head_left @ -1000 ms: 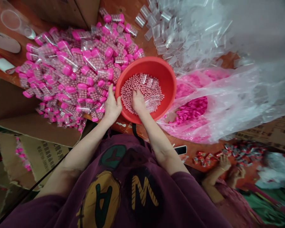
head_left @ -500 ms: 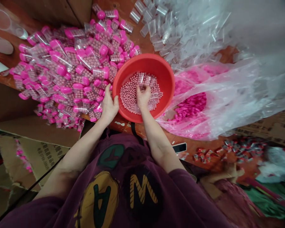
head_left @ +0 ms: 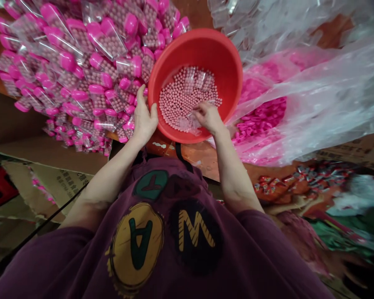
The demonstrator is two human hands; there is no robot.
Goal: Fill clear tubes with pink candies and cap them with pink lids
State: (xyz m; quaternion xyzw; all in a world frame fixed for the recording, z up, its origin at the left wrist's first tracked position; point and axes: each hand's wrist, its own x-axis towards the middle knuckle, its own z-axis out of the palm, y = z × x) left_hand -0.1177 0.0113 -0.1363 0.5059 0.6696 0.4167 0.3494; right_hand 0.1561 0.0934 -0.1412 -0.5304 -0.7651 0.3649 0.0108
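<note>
A red plastic basin point(head_left: 205, 45) stands on the wooden table, holding small pink balls point(head_left: 177, 97) and a few clear tubes point(head_left: 199, 79). My left hand point(head_left: 145, 118) grips the basin's near left rim, thumb on the inside. My right hand point(head_left: 208, 116) is inside the basin at its near right side, fingers pinched on a clear tube point(head_left: 190, 122) lying among the balls.
A heap of filled pink-capped tubes point(head_left: 81, 62) lies left of the basin. Clear plastic bags with pink caps point(head_left: 262, 120) and empty tubes point(head_left: 233, 20) lie to the right. Cardboard boxes point(head_left: 50, 182) sit below the table edge. Another person's work area with red wrappers point(head_left: 277, 185) is at the right.
The view has dipped and moved closer to the basin. My right hand has slid from the middle of the balls to the near right side, taking up a clear tube. My left hand stays on the rim.
</note>
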